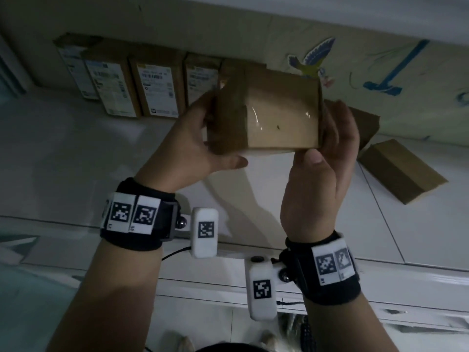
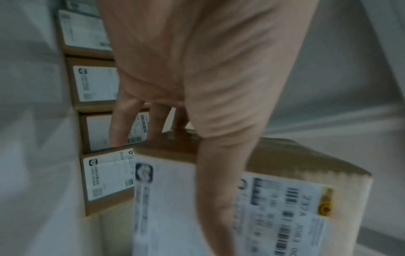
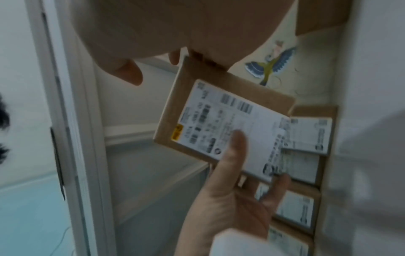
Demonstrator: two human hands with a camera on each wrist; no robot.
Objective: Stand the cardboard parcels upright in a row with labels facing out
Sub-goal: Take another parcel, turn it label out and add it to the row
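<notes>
I hold a taped cardboard parcel (image 1: 274,118) in the air between both hands. My left hand (image 1: 200,138) grips its left end, thumb underneath. My right hand (image 1: 330,138) grips its right end, thumb at the lower edge. The head view gives only its plain brown taped side. Its white shipping label (image 2: 274,207) faces away from me and shows in the wrist views, with my left thumb lying across the label (image 3: 230,129). Behind it, a row of several parcels (image 1: 157,85) stands upright against the wall, labels facing out.
One unlabelled-side parcel (image 1: 401,171) lies flat on the white tiled floor at the right, and another brown parcel (image 1: 365,123) sits partly hidden behind my right hand. The wall carries a bird sticker (image 1: 312,59). A white door frame (image 3: 72,121) stands at the left.
</notes>
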